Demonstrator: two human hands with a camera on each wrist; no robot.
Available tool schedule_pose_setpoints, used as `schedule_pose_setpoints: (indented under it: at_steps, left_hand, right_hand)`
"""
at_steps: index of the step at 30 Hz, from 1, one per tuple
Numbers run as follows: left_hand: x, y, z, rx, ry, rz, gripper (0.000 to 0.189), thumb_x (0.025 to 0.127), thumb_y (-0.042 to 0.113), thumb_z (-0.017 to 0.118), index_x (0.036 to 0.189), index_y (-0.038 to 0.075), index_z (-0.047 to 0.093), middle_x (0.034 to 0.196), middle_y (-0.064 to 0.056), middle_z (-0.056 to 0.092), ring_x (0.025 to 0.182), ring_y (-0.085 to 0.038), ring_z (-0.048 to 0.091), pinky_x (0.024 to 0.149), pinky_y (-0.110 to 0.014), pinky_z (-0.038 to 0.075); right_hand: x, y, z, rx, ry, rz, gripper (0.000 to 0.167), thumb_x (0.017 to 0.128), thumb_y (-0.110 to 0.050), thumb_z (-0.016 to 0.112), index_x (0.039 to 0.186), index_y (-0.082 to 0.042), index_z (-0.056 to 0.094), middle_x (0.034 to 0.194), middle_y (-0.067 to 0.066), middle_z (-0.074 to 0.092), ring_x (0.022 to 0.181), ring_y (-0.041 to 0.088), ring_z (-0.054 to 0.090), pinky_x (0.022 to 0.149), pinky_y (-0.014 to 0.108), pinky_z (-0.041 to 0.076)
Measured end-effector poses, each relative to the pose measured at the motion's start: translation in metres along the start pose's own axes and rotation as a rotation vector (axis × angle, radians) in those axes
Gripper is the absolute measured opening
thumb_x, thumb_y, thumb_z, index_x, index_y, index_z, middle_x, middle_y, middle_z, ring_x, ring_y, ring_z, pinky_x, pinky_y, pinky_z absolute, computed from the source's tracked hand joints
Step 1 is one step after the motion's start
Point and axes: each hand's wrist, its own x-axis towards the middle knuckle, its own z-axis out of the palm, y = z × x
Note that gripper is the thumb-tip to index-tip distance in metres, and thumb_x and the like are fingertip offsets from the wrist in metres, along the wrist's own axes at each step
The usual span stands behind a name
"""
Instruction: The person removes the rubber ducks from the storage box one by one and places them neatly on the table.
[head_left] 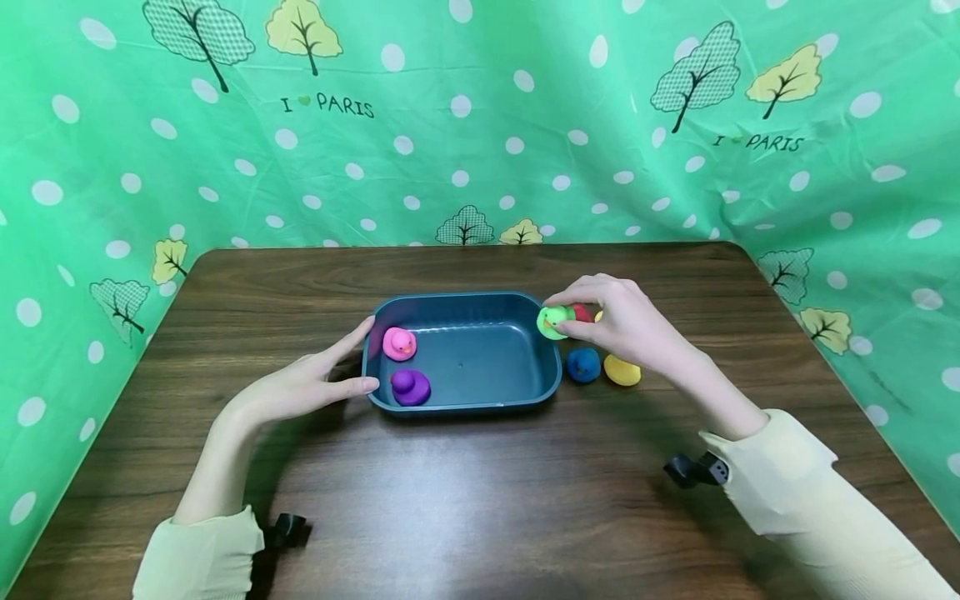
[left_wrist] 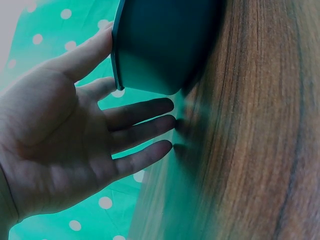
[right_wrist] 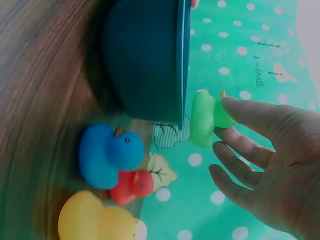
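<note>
My right hand (head_left: 626,321) pinches a green rubber duck (head_left: 553,323) between thumb and fingers, at the right end of a dark blue plastic basin (head_left: 461,408). In the right wrist view the duck is held above rim height, just beyond the basin's wall. My left hand (head_left: 288,390) touches the basin's left end with its thumb and index finger; the other fingers extend below the rim in the left wrist view. Inside the basin, toward the left, sit a pink duck (head_left: 399,344) and a purple duck (head_left: 410,387).
On the table right of the basin stand a blue duck (right_wrist: 107,155), a red duck (right_wrist: 134,186) and a yellow duck (right_wrist: 82,217). Another bit of yellow (head_left: 598,317) shows beside the right hand. A green patterned cloth (head_left: 465,125) hangs behind the wooden table (head_left: 420,500).
</note>
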Motion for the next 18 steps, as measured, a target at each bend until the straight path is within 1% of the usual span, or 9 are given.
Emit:
schedule_pose_setpoints:
  at_steps: [3, 5, 8, 11, 18]
  left_hand:
    - [0.000, 0.000, 0.000, 0.000, 0.001, -0.001, 0.088, 0.099, 0.057, 0.060, 0.163, 0.047, 0.001, 0.175, -0.001, 0.008, 0.161, -0.041, 0.012, 0.121, -0.072, 0.024]
    - [0.000, -0.001, 0.000, 0.000, 0.001, -0.001, 0.087, 0.099, 0.056, 0.060, 0.163, 0.047, 0.001, 0.175, -0.001, 0.008, 0.161, -0.041, 0.012, 0.121, -0.072, 0.024]
    - [0.001, -0.001, 0.000, 0.000, 0.001, -0.004, 0.087, 0.099, 0.055, 0.060, 0.163, 0.047, 0.002, 0.175, -0.001, 0.008, 0.161, -0.041, 0.012, 0.121, -0.072, 0.024]
    - [0.001, -0.001, 0.000, 0.004, 0.000, -0.008, 0.087, 0.099, 0.057, 0.060, 0.163, 0.047, 0.002, 0.175, -0.001, 0.008, 0.161, -0.041, 0.012, 0.121, -0.071, 0.024]
    - [0.001, -0.003, 0.000, 0.003, 0.000, -0.011, 0.088, 0.098, 0.060, 0.060, 0.163, 0.047, 0.002, 0.175, -0.002, 0.008, 0.161, -0.040, 0.012, 0.122, -0.071, 0.023]
  right_hand:
    - [-0.006, 0.004, -0.003, -0.007, 0.008, 0.013, 0.025, 0.089, -0.011, 0.081, 0.114, -0.015, 0.080, 0.098, -0.002, 0.077, 0.090, 0.013, 0.061, 0.074, 0.024, 0.048]
    - [-0.010, 0.007, -0.006, -0.007, 0.009, 0.038, 0.025, 0.089, -0.012, 0.080, 0.114, -0.017, 0.080, 0.099, -0.004, 0.076, 0.091, 0.013, 0.061, 0.077, 0.024, 0.049]
    - [-0.016, 0.011, -0.010, -0.018, 0.014, 0.071, 0.027, 0.089, -0.012, 0.081, 0.115, -0.018, 0.080, 0.106, -0.003, 0.078, 0.100, 0.016, 0.066, 0.083, 0.029, 0.053]
    - [-0.022, 0.014, -0.013, -0.034, 0.018, 0.096, 0.029, 0.087, -0.011, 0.082, 0.115, -0.019, 0.080, 0.108, -0.003, 0.078, 0.105, 0.018, 0.068, 0.085, 0.033, 0.054]
    - [-0.031, 0.020, -0.017, -0.061, 0.023, 0.113, 0.031, 0.085, -0.010, 0.084, 0.115, -0.019, 0.080, 0.110, -0.002, 0.079, 0.106, 0.019, 0.068, 0.087, 0.028, 0.052]
